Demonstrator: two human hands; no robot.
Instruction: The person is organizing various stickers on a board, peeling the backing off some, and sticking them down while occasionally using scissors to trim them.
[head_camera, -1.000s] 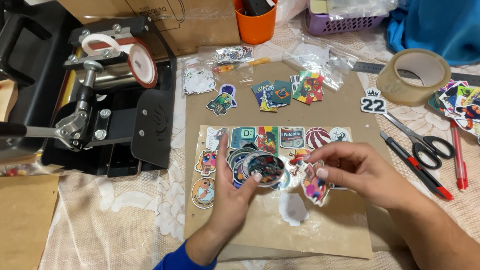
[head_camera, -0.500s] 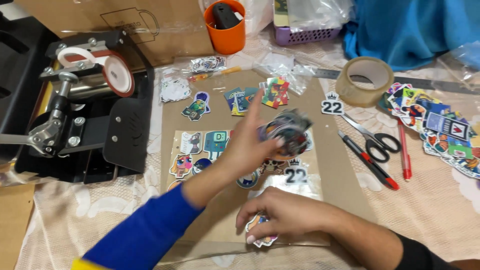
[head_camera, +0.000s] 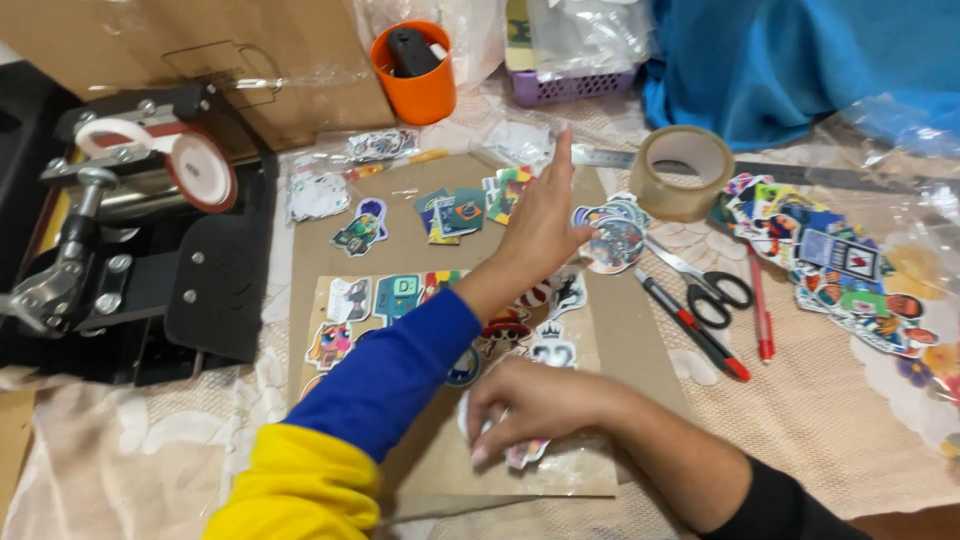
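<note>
L hand (head_camera: 540, 225) is stretched across to upper centre of frame, fingers apart and mostly straight, thumb pinching a small stack of round stickers (head_camera: 612, 240) just beside the tape roll (head_camera: 686, 170). R hand (head_camera: 530, 405) sits lower centre, fingers together and curled down flat on a few loose stickers (head_camera: 525, 455) at the near edge of the cardboard sheet (head_camera: 330, 260); can't tell if it grips them or only presses. More stickers laid in rows on the card under the L forearm, another big pile (head_camera: 850, 270) at right of frame. Scissors (head_camera: 705, 285) and red pens (head_camera: 760, 310) lie between the stack and that pile. Mug press (head_camera: 130, 230) at left, orange cup (head_camera: 415, 75) at top.

Risks, as I judge them: L grip is thumb only w/ the other fingers splayed, so the stack could fan out and drop onto the scissors or mix w/ the tape-side bits. L sleeve (head_camera: 385, 375) drags over the sorted rows and could shove them out of order. R hand pressing near the card's edge could slide its stickers off onto the bench.
</note>
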